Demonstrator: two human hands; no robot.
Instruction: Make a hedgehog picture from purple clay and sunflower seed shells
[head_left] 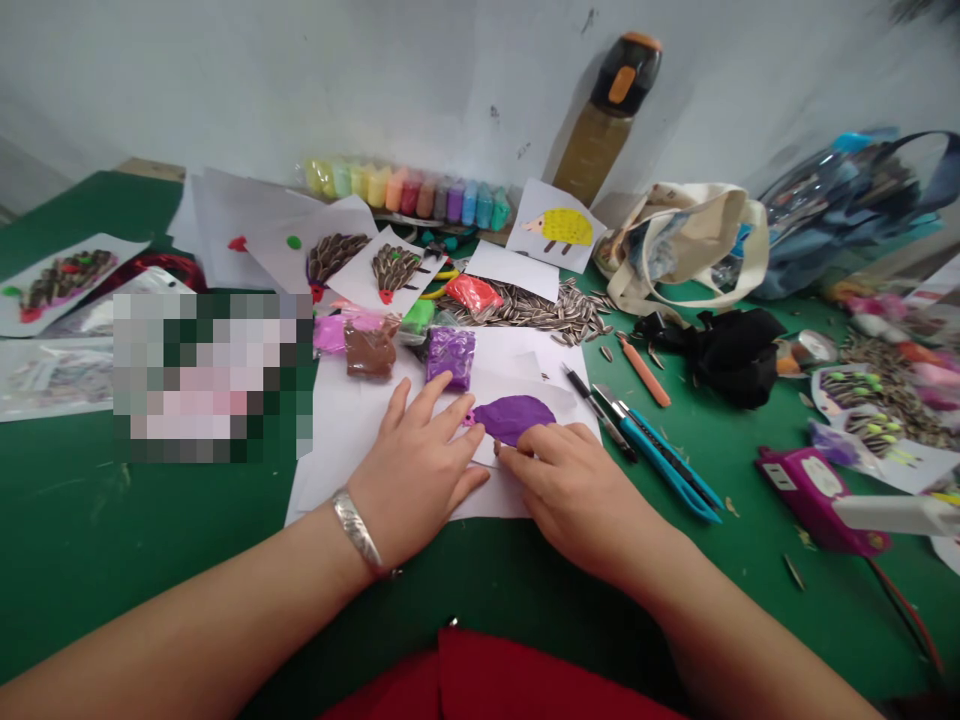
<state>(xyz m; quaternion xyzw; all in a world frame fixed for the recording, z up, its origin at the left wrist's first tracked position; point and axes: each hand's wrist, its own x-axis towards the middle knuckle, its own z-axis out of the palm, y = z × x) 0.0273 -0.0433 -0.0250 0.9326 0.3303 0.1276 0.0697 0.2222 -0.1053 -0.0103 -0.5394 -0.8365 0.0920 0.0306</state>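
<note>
A flat purple clay shape [517,419] with a pointed end and a small pink-red bit [469,418] at its tip lies on white paper [334,440]. My left hand [420,455] rests on the paper at its left, fingers spread, the fingertips close to the pink-red tip. My right hand [570,485] is at the lower edge of the purple shape, its fingers curled and pressed on a small brown piece of clay [498,449]. Just beyond my left fingers lie a purple clay packet [451,358] and a brown clay packet [370,348].
Sunflower seeds [555,310] are heaped behind the paper. At the right lie a pen [600,410], blue tweezers [671,460] and a purple glue gun [821,500]. A bottle [607,120], clay tubs [412,195] and a hedgehog picture [559,228] stand at the wall.
</note>
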